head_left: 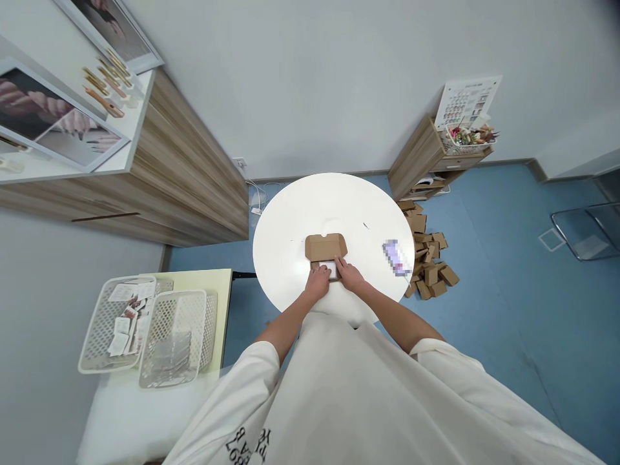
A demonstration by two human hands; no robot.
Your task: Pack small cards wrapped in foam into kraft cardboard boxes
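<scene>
A small brown cardboard box (pixel 325 247) lies open on the round white table (pixel 290 239), its lid flap folded back away from me. A white item (pixel 329 269) sits in the box's near half. My left hand (pixel 317 283) rests curled on the left side of that half, touching the white item. My right hand (pixel 349 276) presses on the right side, fingers laid over the box edge and the white item. Both hands meet at the box near the table's front edge.
A blurred purple-white object (pixel 397 257) lies on the table's right. A heap of small cardboard boxes (pixel 429 258) covers the floor beside a wooden shelf (pixel 419 158). Two white mesh baskets (pixel 145 329) stand on a low table at left. A wooden cabinet (pixel 159 168) stands behind.
</scene>
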